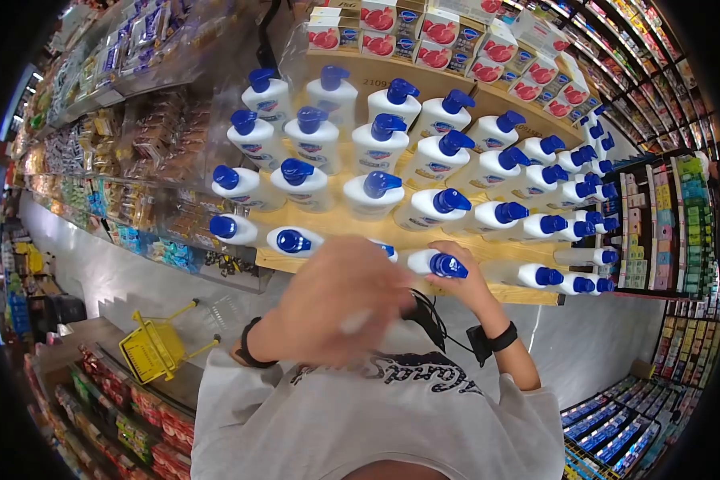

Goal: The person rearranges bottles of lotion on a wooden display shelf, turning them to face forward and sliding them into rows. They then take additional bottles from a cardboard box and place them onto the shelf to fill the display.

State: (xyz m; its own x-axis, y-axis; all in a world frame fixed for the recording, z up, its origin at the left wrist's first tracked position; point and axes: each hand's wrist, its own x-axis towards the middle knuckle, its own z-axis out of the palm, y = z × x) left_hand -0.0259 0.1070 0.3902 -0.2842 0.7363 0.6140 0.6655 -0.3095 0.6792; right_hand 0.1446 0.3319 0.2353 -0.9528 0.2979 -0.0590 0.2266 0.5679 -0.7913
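Observation:
My right hand is closed around the upper part of a white pump bottle with a blue pump head, at the near edge of the wooden table. Raised closer to the camera, my left hand is smeared by motion, so its fingers and anything in them cannot be made out. Behind it, another white bottle is mostly hidden. To its left stands one more pump bottle. Rows of the same upright bottles, such as a bottle in the middle, fill the table beyond both hands.
Boxes with red fruit pictures are stacked behind the bottles. Shelves of packaged goods stand at left, and more shelves at right. A yellow basket on a frame sits at lower left. A black cable hangs before my shirt.

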